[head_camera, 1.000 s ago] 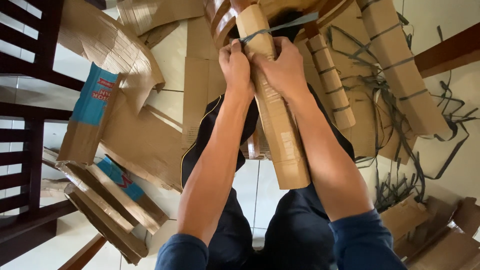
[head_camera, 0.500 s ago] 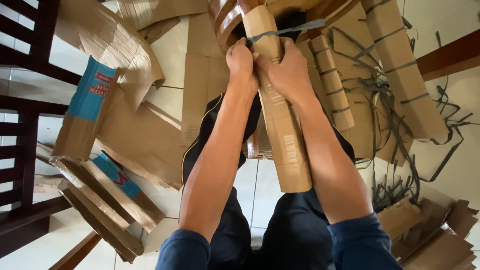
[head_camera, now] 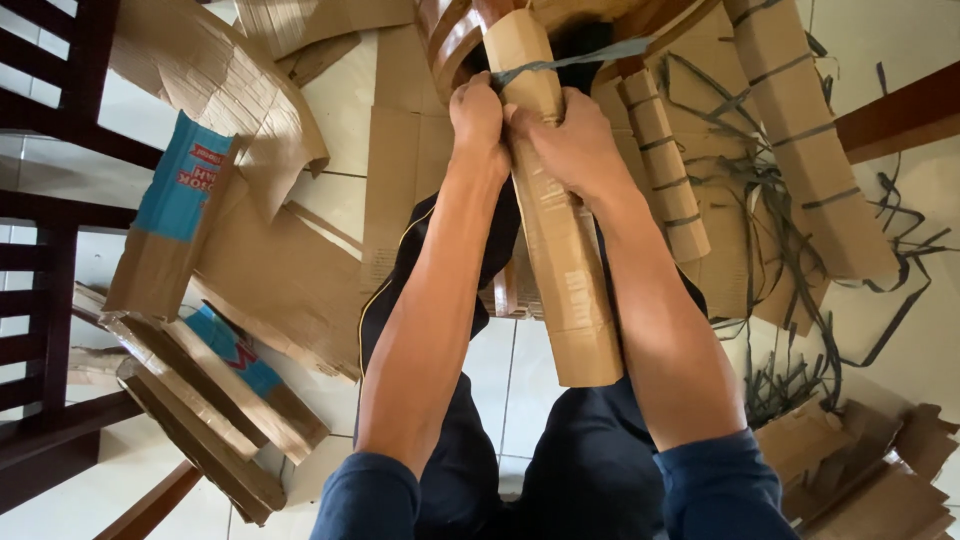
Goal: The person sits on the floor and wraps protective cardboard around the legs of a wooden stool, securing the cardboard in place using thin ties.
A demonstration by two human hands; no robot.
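A long rolled bundle of brown cardboard (head_camera: pixel 560 260) lies lengthwise between my forearms, pointing away from me. A dark grey plastic strap (head_camera: pixel 590 57) runs around its far end. My left hand (head_camera: pixel 477 115) is closed on the strap and the bundle's left side. My right hand (head_camera: pixel 575 140) grips the bundle just beside it, fingers wrapped over the top. The two hands touch. Under the bundle's far end shows a curved wooden piece (head_camera: pixel 455 40).
Flattened cardboard sheets (head_camera: pixel 270 270) cover the tiled floor at left, some with blue printing (head_camera: pixel 185 185). Two strapped cardboard rolls (head_camera: pixel 800 150) lie at right among loose dark straps (head_camera: pixel 800 290). Dark wooden chair frames (head_camera: pixel 50 300) stand at far left. More cardboard scraps (head_camera: pixel 860 480) sit lower right.
Both hands stay clamped on the bundle's far end. The bundle and hands have shifted only slightly; the strap's loose end now sticks out to the right.
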